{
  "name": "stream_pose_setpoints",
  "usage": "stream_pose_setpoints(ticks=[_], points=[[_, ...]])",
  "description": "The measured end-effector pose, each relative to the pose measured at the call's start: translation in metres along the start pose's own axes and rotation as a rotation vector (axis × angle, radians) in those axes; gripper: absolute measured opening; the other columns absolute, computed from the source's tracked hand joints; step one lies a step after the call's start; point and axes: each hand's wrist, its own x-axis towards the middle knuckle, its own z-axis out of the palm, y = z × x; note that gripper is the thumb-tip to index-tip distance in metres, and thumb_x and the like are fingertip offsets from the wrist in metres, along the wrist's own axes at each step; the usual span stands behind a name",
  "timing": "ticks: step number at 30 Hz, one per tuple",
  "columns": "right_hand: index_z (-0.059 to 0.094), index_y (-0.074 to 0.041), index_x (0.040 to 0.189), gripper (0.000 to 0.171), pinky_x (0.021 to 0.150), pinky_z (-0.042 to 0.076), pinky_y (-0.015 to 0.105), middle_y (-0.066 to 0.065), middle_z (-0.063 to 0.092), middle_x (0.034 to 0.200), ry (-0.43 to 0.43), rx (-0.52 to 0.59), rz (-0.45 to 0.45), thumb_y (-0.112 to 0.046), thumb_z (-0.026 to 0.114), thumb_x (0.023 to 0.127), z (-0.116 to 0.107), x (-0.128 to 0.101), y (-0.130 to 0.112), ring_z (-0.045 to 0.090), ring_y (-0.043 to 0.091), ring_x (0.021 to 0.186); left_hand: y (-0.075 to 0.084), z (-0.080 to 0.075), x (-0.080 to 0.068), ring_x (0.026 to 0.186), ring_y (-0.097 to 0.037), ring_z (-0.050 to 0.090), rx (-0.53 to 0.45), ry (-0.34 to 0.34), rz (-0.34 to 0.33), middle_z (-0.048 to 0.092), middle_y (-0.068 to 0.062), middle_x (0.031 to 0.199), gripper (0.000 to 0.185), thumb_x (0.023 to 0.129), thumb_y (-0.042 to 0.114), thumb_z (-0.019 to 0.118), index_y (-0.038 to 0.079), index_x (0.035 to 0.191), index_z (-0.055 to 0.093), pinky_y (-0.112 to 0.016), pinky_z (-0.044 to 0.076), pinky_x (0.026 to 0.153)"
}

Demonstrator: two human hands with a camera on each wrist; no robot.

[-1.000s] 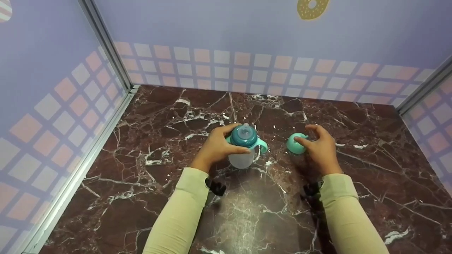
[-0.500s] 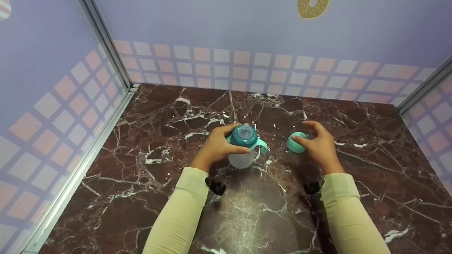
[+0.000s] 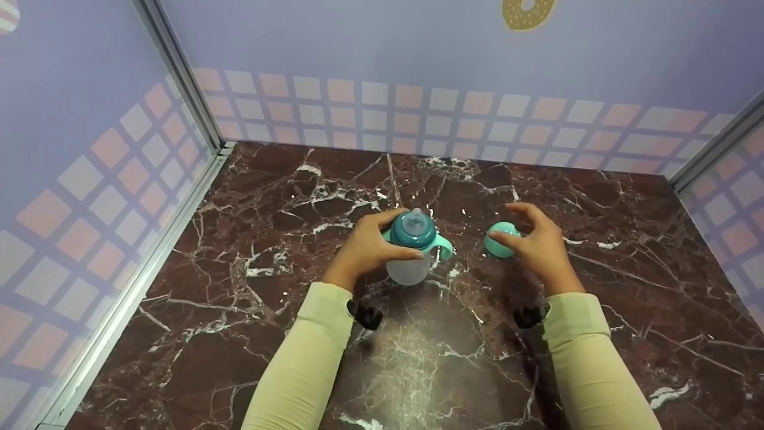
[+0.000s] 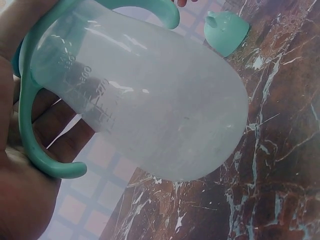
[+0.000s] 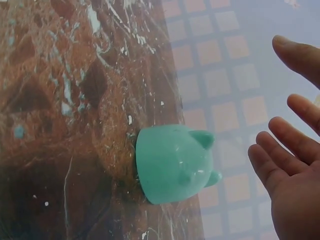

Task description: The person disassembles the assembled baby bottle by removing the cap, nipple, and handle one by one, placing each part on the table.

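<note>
Bottle [image 3: 413, 239] in curled left hand [image 3: 371, 246], markings [image 4: 86, 74] wrist-view-only; right hand [image 3: 542, 246] spread, empty.

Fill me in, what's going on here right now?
A person's left hand grips a translucent two-handled sippy cup near its teal collar, keeping it upright with the clear spout uncovered. Whether its base touches the marbled table is hard to tell. To its right, a mint-green eared cap stands on the table, ears up, apart from the cup. The right hand hovers open by the cap, holding nothing.
</note>
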Motion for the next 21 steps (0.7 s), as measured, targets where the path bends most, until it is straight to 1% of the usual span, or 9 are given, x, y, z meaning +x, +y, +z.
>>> stream_pose_setpoints(ticks=[6,12,15,18,21], points=[[0.051,-0.018,0.136,0.069,0.103,0.044,0.049,0.008,0.055,0.137,-0.017,0.009,-0.018,-0.04,0.08,0.078,0.0,-0.003,-0.003,0.053,0.035,0.123,0.0,0.0,-0.001,0.114,-0.013,0.061,-0.018,-0.006,0.007,0.064,0.001,0.128,0.083,0.06,0.029,0.093,0.019,0.135,0.058,-0.034,0.047,0.103],[0.052,-0.019,0.136,0.071,0.101,0.045,0.049,0.008,0.056,0.135,-0.028,0.029,-0.026,-0.043,0.08,0.076,0.0,-0.005,-0.005,0.054,0.034,0.122,-0.003,0.0,-0.002,0.114,-0.012,0.062,-0.021,-0.008,0.015,0.065,0.003,0.126,0.083,0.059,0.034,0.093,0.022,0.133,0.059,-0.033,0.047,0.103],[0.051,-0.018,0.136,0.07,0.1,0.046,0.048,0.007,0.055,0.137,-0.043,0.053,-0.022,-0.041,0.08,0.077,0.0,-0.005,-0.006,0.054,0.033,0.123,-0.004,-0.001,-0.002,0.113,-0.012,0.062,-0.024,-0.009,0.015,0.065,0.003,0.125,0.083,0.058,0.036,0.093,0.024,0.133,0.06,-0.033,0.047,0.103],[0.051,-0.017,0.137,0.07,0.098,0.047,0.047,0.007,0.055,0.137,-0.054,0.067,-0.027,-0.04,0.08,0.078,-0.001,-0.007,-0.008,0.055,0.032,0.121,-0.004,-0.001,-0.002,0.112,-0.012,0.063,-0.021,-0.009,0.02,0.065,0.003,0.125,0.085,0.057,0.039,0.093,0.024,0.133,0.059,-0.033,0.047,0.103],[0.05,-0.018,0.138,0.072,0.094,0.049,0.045,0.006,0.055,0.137,-0.069,0.067,-0.032,-0.044,0.079,0.077,-0.001,-0.008,-0.011,0.056,0.031,0.119,-0.003,-0.001,-0.002,0.112,-0.013,0.063,-0.012,-0.005,0.021,0.065,0.003,0.125,0.084,0.057,0.039,0.093,0.024,0.133,0.059,-0.033,0.048,0.103]])
